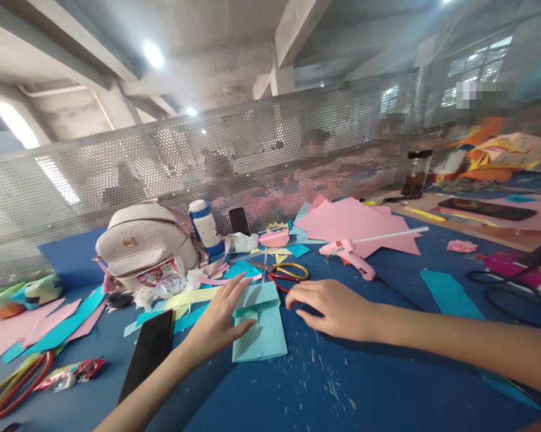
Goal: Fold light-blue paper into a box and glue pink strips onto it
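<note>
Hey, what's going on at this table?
Someone has a folded paper in front of them on a blue table. Their left hand, fingers spread, is over its left side; whether it touches is hard to tell. Their right hand, loosely curled, is just to its right, gripping nothing. Scissors lie just beyond the paper, and a glue gun lies beyond the right hand.

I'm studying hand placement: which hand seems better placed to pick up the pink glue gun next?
Probably the right hand: it looks empty, and the pink glue gun lies just beyond it. The left hand is farther away, at the folded light-blue paper.
</note>
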### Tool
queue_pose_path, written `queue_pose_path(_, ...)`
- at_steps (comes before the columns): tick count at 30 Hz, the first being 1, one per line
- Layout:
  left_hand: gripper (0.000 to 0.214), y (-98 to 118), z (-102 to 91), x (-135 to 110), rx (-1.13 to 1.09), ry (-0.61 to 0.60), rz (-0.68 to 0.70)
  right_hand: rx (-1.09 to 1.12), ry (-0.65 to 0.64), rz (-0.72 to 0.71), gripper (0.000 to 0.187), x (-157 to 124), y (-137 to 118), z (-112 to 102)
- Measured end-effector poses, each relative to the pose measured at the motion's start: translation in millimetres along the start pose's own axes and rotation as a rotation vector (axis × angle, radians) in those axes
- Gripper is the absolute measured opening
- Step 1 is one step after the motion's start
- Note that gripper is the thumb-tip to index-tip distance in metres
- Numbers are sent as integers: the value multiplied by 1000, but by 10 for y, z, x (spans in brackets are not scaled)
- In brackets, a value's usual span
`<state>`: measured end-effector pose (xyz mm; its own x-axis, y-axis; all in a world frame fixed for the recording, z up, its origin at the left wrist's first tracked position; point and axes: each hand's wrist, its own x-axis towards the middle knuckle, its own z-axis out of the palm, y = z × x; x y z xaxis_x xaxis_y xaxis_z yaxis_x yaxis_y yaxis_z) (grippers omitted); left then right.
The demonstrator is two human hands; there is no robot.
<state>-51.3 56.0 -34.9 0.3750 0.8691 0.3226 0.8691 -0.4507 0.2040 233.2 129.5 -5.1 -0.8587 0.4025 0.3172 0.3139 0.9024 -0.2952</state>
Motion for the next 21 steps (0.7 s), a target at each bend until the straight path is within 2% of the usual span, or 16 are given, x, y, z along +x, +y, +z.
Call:
queue_pose_path(2,77,-66,75,9,7,0,2,5,-22,81,12,-208,27,-113)
queue_pose_path(5,77,-80,128,-25,4,7,-8,-84,-18,295,29,-545,226,-314)
queue_pose_path(7,73,-63,129,-51,4,12,-9,-151,2,503,33,-760,440,-437)
queue_pose_path(10,67,-52,120,-57,-24,27,-16,-162,168,697,31,-985,778,-561)
queue_pose_path(11,67,-55,120,-49,-39,32,-25,-96,233,725,32,-1018,873,-581)
queue_pose_path(14,66,-74,127,-12,-77,46,-60,47,242,708,36,-985,1056,-577)
queue_pose_path(18,53,-63,92,28,-114,69,-109,215,185,634,46,-789,1103,-494)
queue_pose_path(21,44,-8,36,38,-144,82,-132,290,187,633,45,-674,1102,-434)
